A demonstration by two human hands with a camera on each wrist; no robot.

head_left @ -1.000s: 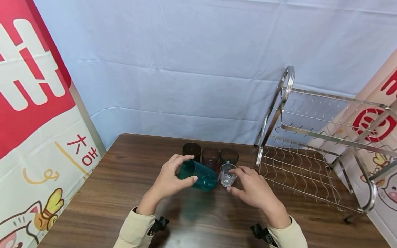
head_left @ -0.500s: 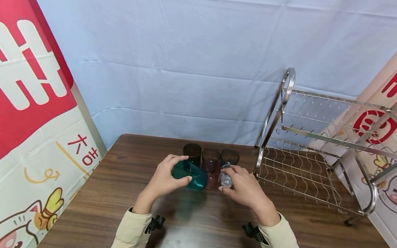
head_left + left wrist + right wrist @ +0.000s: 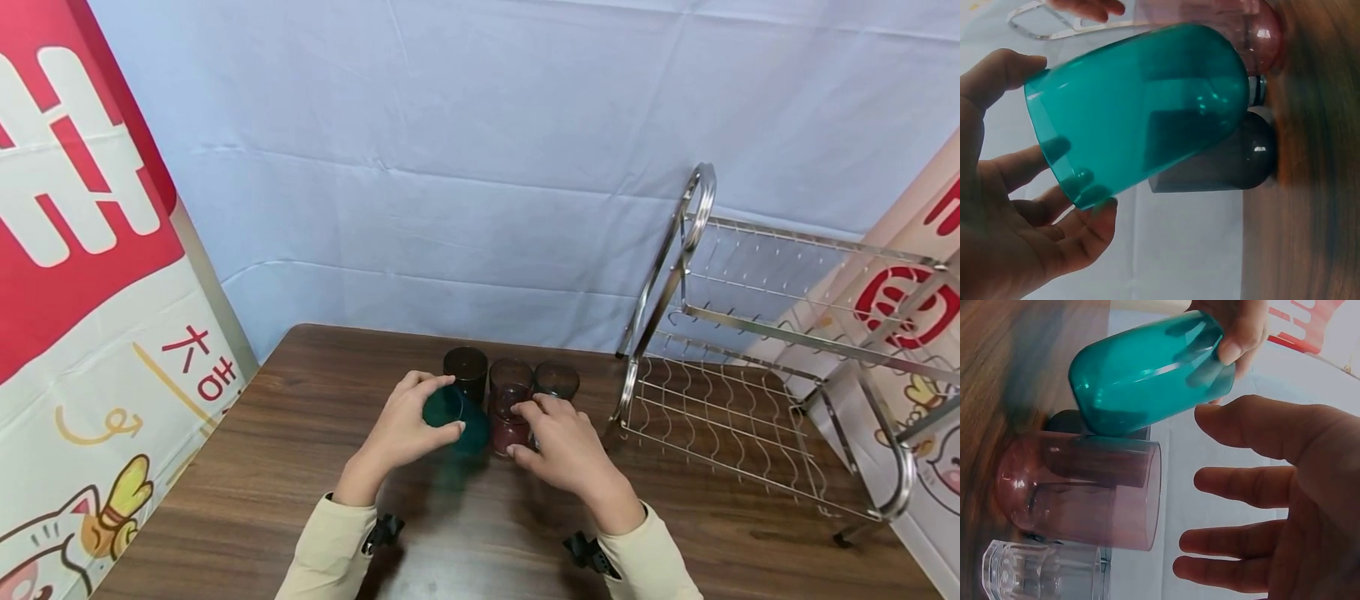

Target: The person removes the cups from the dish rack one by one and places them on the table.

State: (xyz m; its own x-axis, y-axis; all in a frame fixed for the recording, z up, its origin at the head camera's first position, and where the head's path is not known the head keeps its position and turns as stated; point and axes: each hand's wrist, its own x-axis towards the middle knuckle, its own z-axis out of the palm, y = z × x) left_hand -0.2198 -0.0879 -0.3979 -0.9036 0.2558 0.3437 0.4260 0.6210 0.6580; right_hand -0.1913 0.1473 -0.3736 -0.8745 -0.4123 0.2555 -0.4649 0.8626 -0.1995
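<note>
My left hand (image 3: 405, 429) grips a teal cup (image 3: 1141, 119) around its rim, thumb on one side and fingers on the other. The cup leans, its base toward the table and its mouth toward the palm. Just right of it, a translucent pink cup (image 3: 1079, 487) stands upright on the table. My right hand (image 3: 566, 446) hovers over that pink cup's mouth side, fingers spread and holding nothing. A small clear faceted glass (image 3: 1041, 572) stands beside the pink cup, mostly covered by the right hand in the head view.
Behind stand a dark cup (image 3: 465, 367), a reddish-brown cup (image 3: 512, 373) and a smoky grey cup (image 3: 557, 379) in a row. A two-tier metal dish rack (image 3: 720, 408) occupies the right side of the wooden table (image 3: 300, 467). A pale cloth (image 3: 420, 208) hangs behind.
The right hand has moved left from the clear glass to the pink cup. The left hand has shifted the teal cup left, leaving the pink cup more exposed.
</note>
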